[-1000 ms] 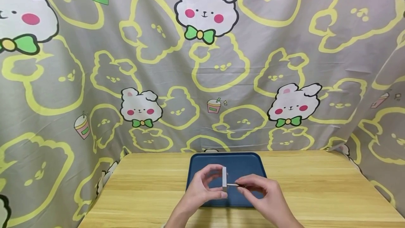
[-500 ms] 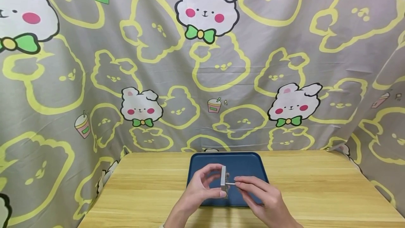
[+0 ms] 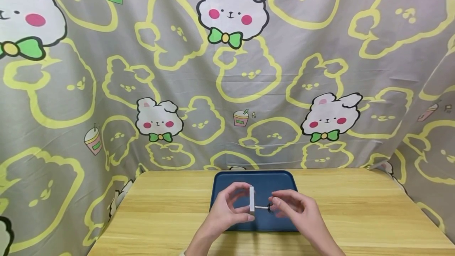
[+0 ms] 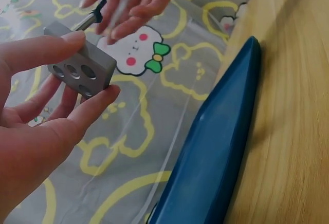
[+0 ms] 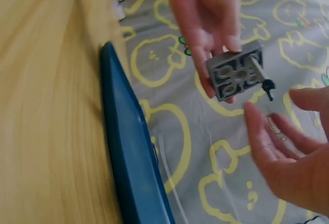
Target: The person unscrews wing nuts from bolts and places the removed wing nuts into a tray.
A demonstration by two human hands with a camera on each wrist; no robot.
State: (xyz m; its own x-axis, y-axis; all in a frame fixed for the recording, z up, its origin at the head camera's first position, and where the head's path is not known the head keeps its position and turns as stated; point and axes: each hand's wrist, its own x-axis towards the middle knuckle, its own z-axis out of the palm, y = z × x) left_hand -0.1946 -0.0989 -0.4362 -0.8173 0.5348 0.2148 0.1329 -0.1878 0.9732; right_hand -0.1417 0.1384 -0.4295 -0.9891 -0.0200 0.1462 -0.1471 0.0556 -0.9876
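Observation:
My left hand (image 3: pixel 227 208) holds a small grey metal block (image 3: pixel 252 200) on edge above the tray, thumb and fingers on opposite edges. Several round holes show in the block (image 4: pixel 105 62) in the left wrist view. A thin metal screw (image 3: pixel 261 207) with a black winged head (image 5: pixel 268 86) sticks out of the block's right face, near one corner. Close beside that head is my right hand (image 3: pixel 302 212), fingers spread and loosely bent. In the right wrist view a gap shows between the right fingertips (image 5: pixel 250 112) and the screw head.
A blue rectangular tray (image 3: pixel 281 181) lies on the wooden table (image 3: pixel 170 208) beneath both hands. Behind and at the sides hangs a grey curtain (image 3: pixel 199 78) printed with rabbits and yellow outlines.
My right hand pinched the screw's head end earlier; now its fingers have come away and spread, leaving the black head exposed. The left hand and the block have barely moved.

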